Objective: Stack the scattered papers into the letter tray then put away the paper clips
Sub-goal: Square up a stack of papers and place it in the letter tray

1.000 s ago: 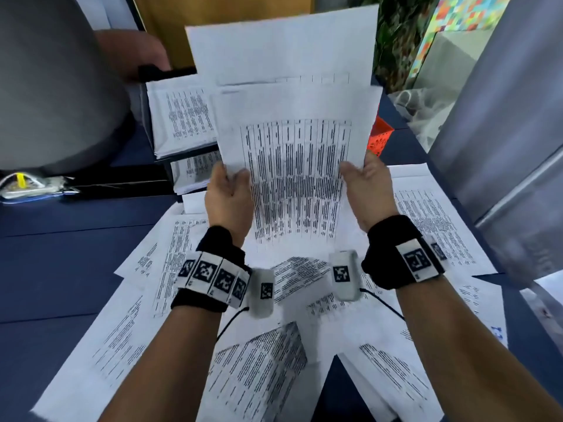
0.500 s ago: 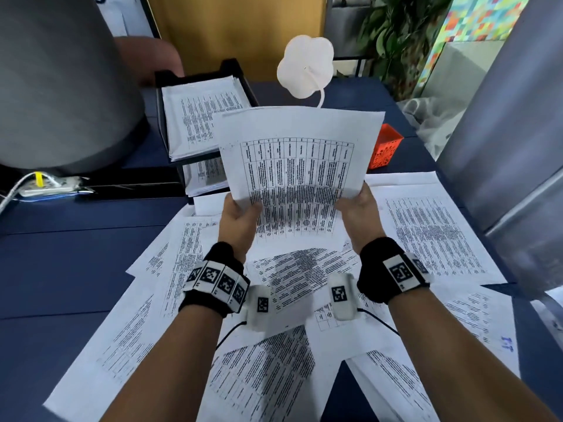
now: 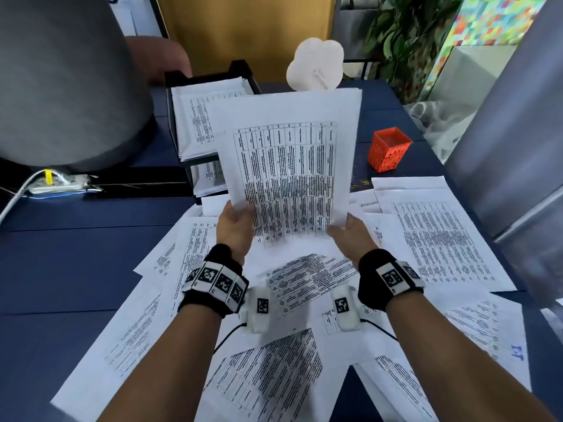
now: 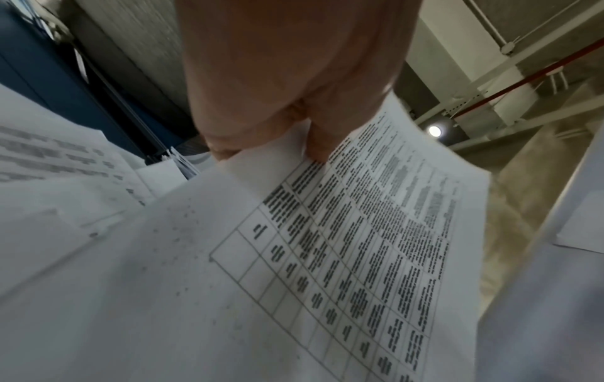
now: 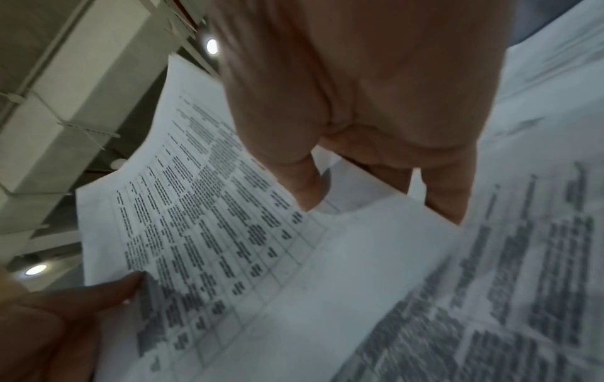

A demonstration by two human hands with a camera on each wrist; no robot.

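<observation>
I hold a small stack of printed sheets (image 3: 289, 166) tilted up above the blue table (image 3: 76, 263). My left hand (image 3: 240, 211) pinches its lower left corner and my right hand (image 3: 341, 226) pinches its lower right corner. In the left wrist view the thumb (image 4: 317, 139) lies on the printed sheet (image 4: 343, 258); in the right wrist view the thumb (image 5: 307, 186) presses the sheet (image 5: 212, 219). The black letter tray (image 3: 175, 83) stands behind and left, with papers (image 3: 198, 126) in its top tier. Several scattered papers (image 3: 441, 239) cover the table. Yellow paper clips (image 3: 361, 184) lie near an orange cup (image 3: 388, 149).
A person in grey (image 3: 61, 86) sits at the back left, a hand by the tray. A power strip (image 3: 58, 184) with cables lies left. A white flower-shaped object (image 3: 315, 63) stands behind the tray. A grey panel (image 3: 502, 147) rises on the right.
The held sheets have come down from in front of my view and now tilt toward the tray. Both hands keep their grip on the lower corners.
</observation>
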